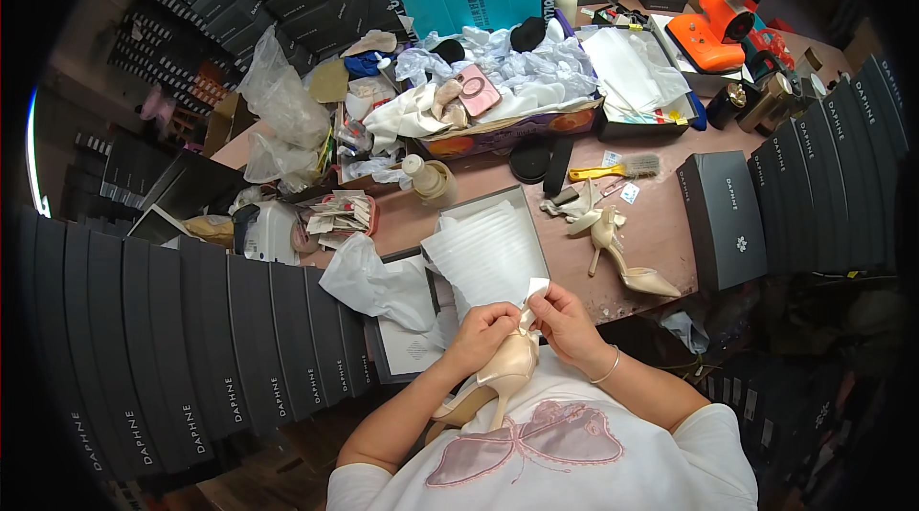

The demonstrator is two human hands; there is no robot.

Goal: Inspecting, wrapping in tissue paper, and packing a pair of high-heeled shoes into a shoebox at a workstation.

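A beige high-heeled shoe hangs close to my chest, its heel pointing down and its toe toward the lower left. My left hand is closed at the shoe's upper end, by its ankle strap. Beside it, my right hand pinches a small white strip at the strap; how the strip joins the shoe is hidden by my fingers. A second beige heeled shoe lies on the table to the right. An opened shoe box with white foam wrap is just beyond my hands.
Dark shoe boxes stand in rows at left and right. On the table are a yellow-handled brush, a pump bottle and a basket of paper slips. Farther back, a carton holds crumpled tissue and a pink phone.
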